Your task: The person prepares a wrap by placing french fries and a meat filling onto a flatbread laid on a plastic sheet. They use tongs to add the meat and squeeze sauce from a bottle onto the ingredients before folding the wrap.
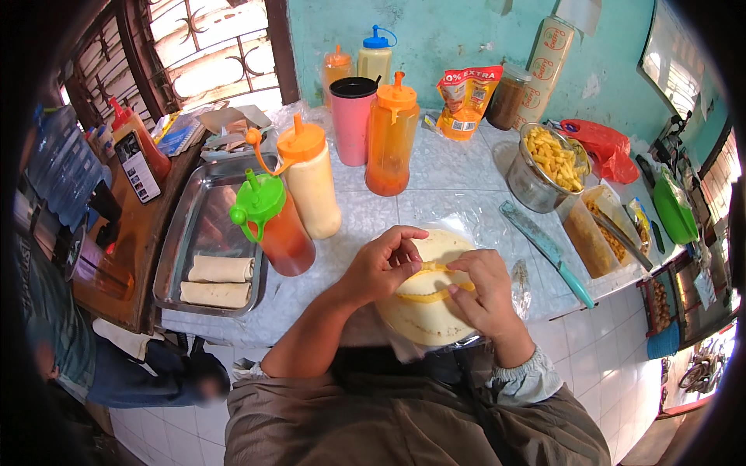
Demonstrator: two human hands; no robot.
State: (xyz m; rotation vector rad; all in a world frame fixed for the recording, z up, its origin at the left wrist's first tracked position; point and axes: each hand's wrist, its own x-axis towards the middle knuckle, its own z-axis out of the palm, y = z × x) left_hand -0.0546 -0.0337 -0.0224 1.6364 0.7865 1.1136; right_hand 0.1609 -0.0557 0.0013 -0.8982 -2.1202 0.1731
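A round flat tortilla (423,322) lies on clear plastic at the table's near edge. Over it, my left hand (387,262) pinches one end of a pale yellow french fry (433,266). My right hand (488,291) has its thumb and fingers closed at the fry's other end. Nearer me, a yellow strip (423,297) crosses the tortilla below the held fry; whether it is sauce or more fries I cannot tell. Left of my left forearm, two rolled tortillas (217,281) sit in a steel tray (175,256).
Squeeze bottles with a green cap (284,241) and an orange cap (315,186) stand beside the tray. At right are a pot of fries (536,182), a teal-handled knife (544,245) and a plastic tub (588,241) with tongs. Someone stands at far left (140,373).
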